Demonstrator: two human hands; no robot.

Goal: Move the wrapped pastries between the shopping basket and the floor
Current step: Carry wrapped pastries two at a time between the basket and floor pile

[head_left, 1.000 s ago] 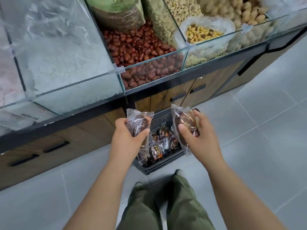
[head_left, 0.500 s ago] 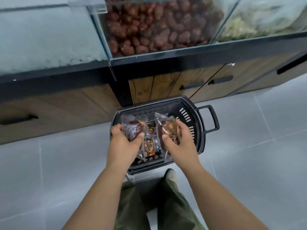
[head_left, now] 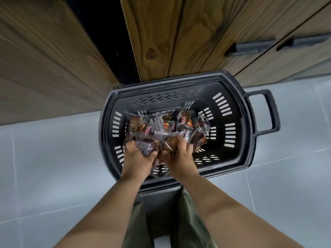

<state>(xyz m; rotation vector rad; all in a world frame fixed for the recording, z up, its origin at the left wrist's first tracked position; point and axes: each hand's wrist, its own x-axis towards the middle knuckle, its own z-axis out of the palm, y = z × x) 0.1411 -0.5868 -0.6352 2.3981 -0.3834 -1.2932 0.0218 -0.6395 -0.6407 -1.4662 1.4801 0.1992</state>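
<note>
A black plastic shopping basket [head_left: 238, 111] stands on the grey tiled floor below me, with several clear-wrapped brown pastries [head_left: 180, 124] heaped inside. Both my hands are down inside it at the near side. My left hand [head_left: 138, 158] is shut on one wrapped pastry [head_left: 147, 145] with a printed label. My right hand [head_left: 180, 156] is shut on another wrapped pastry [head_left: 169, 144]. The two held packets touch each other and rest on the pile.
The basket's handle [head_left: 268, 111] sticks out to the right. Wooden cabinet fronts [head_left: 206, 36] with dark handles [head_left: 250, 48] rise just behind the basket, with a dark gap [head_left: 111, 38] between them. Grey floor tiles [head_left: 53, 158] lie on both sides. My green trouser legs [head_left: 189, 217] are below.
My head has dropped close to the basket and the bins above have left the view. Both hands have gone down with their pastries from above the basket into it, onto the pile.
</note>
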